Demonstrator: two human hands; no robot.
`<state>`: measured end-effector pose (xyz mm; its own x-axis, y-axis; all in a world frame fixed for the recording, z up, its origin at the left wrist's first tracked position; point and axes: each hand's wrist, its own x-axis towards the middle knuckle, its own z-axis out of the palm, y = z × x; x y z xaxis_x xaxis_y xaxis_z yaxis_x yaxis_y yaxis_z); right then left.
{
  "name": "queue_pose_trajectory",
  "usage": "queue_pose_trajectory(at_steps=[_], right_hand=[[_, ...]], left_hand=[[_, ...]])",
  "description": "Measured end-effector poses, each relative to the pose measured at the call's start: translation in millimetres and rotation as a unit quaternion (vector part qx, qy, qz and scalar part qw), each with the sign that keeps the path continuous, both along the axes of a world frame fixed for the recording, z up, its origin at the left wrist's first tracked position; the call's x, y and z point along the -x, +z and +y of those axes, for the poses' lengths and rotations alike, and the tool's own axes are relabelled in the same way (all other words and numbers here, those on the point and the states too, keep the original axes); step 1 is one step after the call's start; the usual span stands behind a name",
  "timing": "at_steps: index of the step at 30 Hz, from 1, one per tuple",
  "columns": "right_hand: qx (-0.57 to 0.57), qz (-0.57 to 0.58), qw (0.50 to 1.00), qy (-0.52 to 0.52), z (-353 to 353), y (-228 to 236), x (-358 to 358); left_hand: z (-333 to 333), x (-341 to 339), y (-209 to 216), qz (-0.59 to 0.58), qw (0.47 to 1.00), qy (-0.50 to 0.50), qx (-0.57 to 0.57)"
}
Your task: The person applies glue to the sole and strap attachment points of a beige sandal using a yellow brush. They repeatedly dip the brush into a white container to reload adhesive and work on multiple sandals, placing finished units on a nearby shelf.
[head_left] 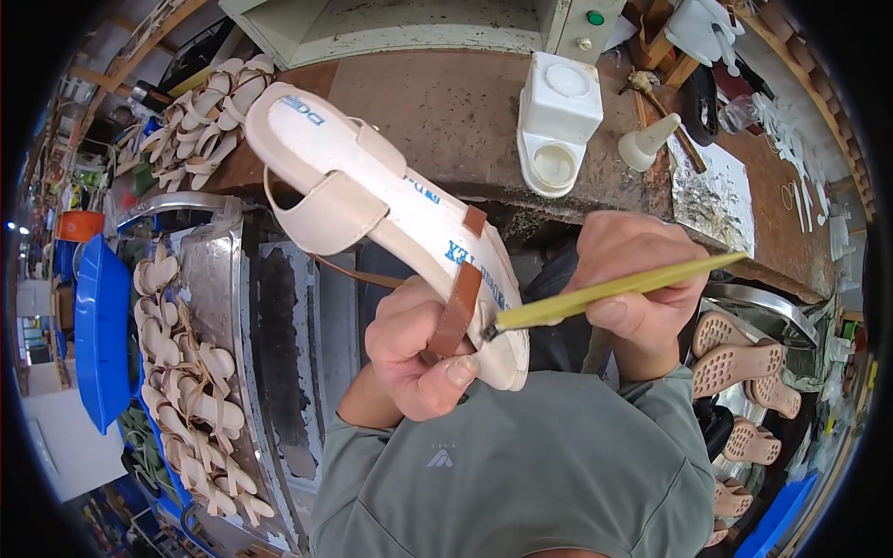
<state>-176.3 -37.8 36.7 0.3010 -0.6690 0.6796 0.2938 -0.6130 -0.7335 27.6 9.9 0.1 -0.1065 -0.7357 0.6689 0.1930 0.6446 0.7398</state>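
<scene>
A cream sandal (423, 223) with pale cross straps, brown leather straps and blue lettering on its insole is tilted up over the bench's front edge. Gripping its lower end is my left hand (406, 339), with the thumb beside a brown strap. A loose brown strap trails behind the sandal. My right hand (642, 270) is closed round a brush (558, 305) with a flat yellow-green handle. The brush's dark tip meets the sandal's lower end, close to my left thumb. Part of that end is hidden behind the thumb and strap.
On the brown workbench (419, 93) stand a white plastic pot with a round cup (563, 98) and a cone-nozzled bottle (642, 147). Pale sandals (191, 381) pile up at the left, near a blue tray (100, 330). Perforated tan soles (735, 367) lie at the right.
</scene>
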Motion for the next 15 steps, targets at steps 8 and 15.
queue_pose_trajectory(at_steps=[8,15], right_hand=[[0.088,-0.009,0.996,0.028,-3.2,3.9,-6.2],[0.108,-0.001,0.992,0.069,-13.2,9.0,-4.4]], left_hand=[[0.6,-3.3,7.6,-0.027,0.999,0.011,0.016],[2.4,-3.4,2.9,-0.022,1.0,0.009,-0.003]])
